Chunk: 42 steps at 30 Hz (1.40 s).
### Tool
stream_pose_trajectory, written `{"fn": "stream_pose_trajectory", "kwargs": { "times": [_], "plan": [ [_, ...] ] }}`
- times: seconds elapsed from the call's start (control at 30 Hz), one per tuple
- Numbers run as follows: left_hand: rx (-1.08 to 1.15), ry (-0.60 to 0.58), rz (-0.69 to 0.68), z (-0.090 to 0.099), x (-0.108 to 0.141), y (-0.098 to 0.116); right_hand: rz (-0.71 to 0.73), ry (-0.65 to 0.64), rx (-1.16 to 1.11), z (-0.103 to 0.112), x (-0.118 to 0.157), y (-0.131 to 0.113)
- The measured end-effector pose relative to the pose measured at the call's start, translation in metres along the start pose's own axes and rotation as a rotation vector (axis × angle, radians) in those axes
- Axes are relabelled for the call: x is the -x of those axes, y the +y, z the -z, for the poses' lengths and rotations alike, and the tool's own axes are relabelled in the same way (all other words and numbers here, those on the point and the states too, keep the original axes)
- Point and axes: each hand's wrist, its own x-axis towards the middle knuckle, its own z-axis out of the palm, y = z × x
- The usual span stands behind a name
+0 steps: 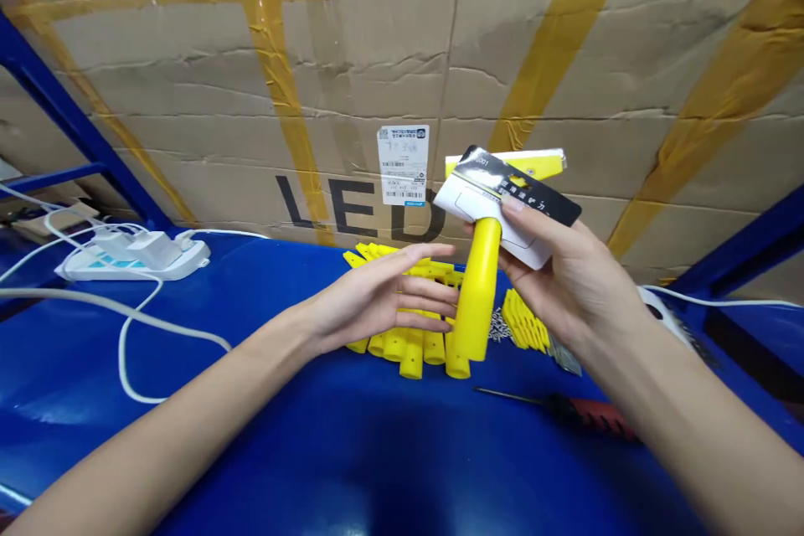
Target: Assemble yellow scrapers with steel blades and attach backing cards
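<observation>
A yellow scraper (478,293) hangs above the blue table, its round handle pointing down. My right hand (565,272) is closed on its head, thumb in front and fingers behind. Pinched against that head is a black-and-white printed card (540,197), which covers much of it. Just left of the handle, my left hand (383,293) is open with its fingers stretched out; whether the fingertips touch the handle I cannot tell. Behind both hands lies a pile of yellow scraper handles (411,356), partly hidden.
Small screws (499,325) and flat yellow pieces (524,322) lie right of the pile. A red-and-black screwdriver (584,414) rests nearer me, under my right forearm. A white power strip (135,258) with loose cables is at left. A taped cardboard box (352,84) walls off the back.
</observation>
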Motion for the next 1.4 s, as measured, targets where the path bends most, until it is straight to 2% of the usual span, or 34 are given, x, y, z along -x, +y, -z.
{"fn": "stream_pose_trajectory", "kwargs": {
  "times": [0.17,0.23,0.33,0.43,0.5,0.6,0.7,0.77,0.87,0.97,1.17,1.4],
  "plan": [
    [-0.314,0.162,-0.145,0.008,0.024,0.002,-0.050,-0.064,-0.027,-0.038,-0.004,0.021],
    [-0.431,0.171,-0.176,0.019,0.035,0.007,-0.093,-0.058,-0.057,-0.051,-0.008,0.028],
    [-0.660,0.219,-0.201,0.046,0.060,0.020,-0.133,0.004,-0.099,-0.066,-0.020,0.040],
    [-0.780,0.225,-0.140,0.077,0.089,0.030,-0.144,0.013,-0.083,-0.083,-0.035,0.055],
    [-0.814,0.210,-0.064,0.096,0.106,0.034,-0.190,-0.086,0.022,-0.097,-0.044,0.068],
    [-0.919,0.252,-0.013,0.117,0.120,0.036,-0.295,-0.205,0.176,-0.124,-0.057,0.089],
    [-0.966,0.396,-0.062,0.131,0.121,0.034,-0.353,-0.242,0.287,-0.151,-0.071,0.112],
    [-1.084,0.522,-0.062,0.139,0.118,0.032,-0.368,-0.278,0.400,-0.166,-0.081,0.129],
    [-1.384,0.736,0.077,0.151,0.117,0.030,-0.335,-0.355,0.636,-0.179,-0.094,0.155],
    [-1.532,0.866,0.205,0.161,0.122,0.029,-0.240,-0.456,0.936,-0.185,-0.102,0.175],
    [-1.646,0.942,0.347,0.165,0.127,0.024,-0.046,-0.650,1.360,-0.200,-0.101,0.197],
    [-1.727,0.894,0.262,0.165,0.117,0.015,0.040,-0.688,1.578,-0.208,-0.100,0.211]
  ]
}}
